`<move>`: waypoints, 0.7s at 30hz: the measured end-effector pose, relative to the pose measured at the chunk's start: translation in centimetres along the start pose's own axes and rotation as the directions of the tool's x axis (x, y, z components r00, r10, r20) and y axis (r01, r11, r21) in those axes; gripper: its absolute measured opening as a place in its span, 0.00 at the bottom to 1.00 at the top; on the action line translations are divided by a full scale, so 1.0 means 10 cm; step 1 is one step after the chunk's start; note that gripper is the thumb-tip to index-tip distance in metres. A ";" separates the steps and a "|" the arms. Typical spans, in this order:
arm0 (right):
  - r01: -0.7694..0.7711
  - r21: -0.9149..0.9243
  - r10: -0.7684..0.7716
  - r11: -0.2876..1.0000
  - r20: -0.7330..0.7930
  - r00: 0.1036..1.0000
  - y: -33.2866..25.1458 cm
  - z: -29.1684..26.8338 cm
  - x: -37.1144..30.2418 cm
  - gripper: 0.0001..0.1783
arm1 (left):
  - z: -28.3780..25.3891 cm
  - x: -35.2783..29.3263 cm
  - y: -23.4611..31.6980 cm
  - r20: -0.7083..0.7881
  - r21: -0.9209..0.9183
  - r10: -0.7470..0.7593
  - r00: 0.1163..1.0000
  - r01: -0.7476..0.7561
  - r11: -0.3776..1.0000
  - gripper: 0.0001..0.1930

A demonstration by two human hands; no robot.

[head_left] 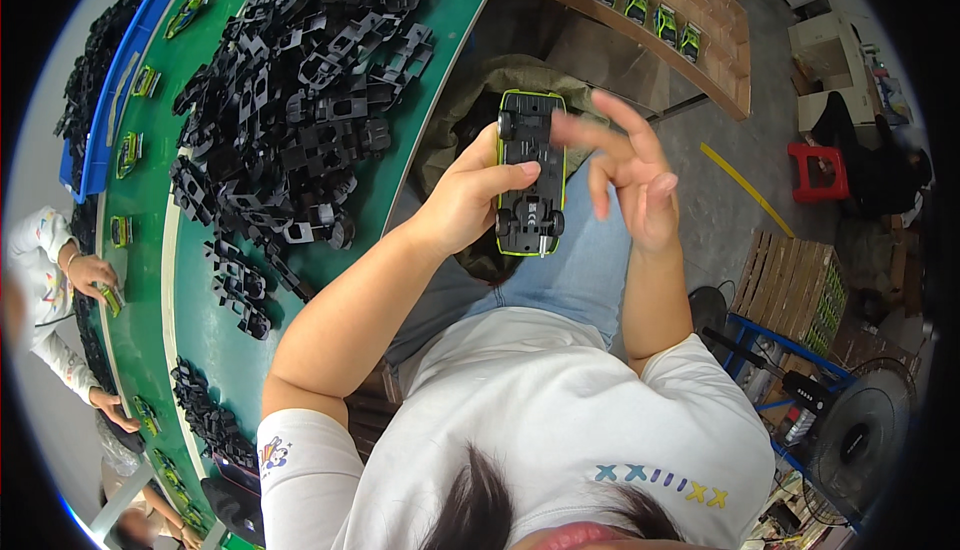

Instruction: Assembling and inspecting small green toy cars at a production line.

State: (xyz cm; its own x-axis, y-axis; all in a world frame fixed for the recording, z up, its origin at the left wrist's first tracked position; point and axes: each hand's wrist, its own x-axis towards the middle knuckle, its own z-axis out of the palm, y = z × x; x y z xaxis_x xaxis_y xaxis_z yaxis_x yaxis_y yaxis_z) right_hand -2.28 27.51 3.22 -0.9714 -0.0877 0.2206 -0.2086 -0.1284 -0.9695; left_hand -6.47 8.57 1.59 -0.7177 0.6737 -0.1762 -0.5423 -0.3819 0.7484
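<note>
Well, from here I see black plastic parts (pixel 300 100) heaped on the green desk (pixel 460 12); next, the left hand (pixel 462 195) has its grip around a toy car (pixel 525 140), underside up, above an olive sack (pixel 520 71); beside it, the right hand (pixel 640 182) is spread wide.

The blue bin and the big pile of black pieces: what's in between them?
A green belt with little yellow-green toy cars on it, then a pale strip nearer the pile. The head view shows it.

A yellow stripe (pixel 746 190) marks grey floor (pixel 715 215); a red stool (pixel 803 162) stands near.
</note>
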 end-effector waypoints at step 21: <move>-0.568 0.459 0.622 0.683 0.043 0.782 0.37 -0.25 -0.40 0.21 | 0.16 0.04 -0.15 0.522 0.834 0.318 0.792 -0.395 -0.385 0.25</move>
State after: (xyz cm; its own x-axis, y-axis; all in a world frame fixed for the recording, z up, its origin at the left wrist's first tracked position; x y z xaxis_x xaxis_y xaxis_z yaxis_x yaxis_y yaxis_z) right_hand 0.56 29.86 -1.48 -0.8844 -0.1907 -0.4260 0.4618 -0.4908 -0.7388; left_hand -5.19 10.42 1.40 -0.5127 0.7419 0.4321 0.8567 0.4084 0.3152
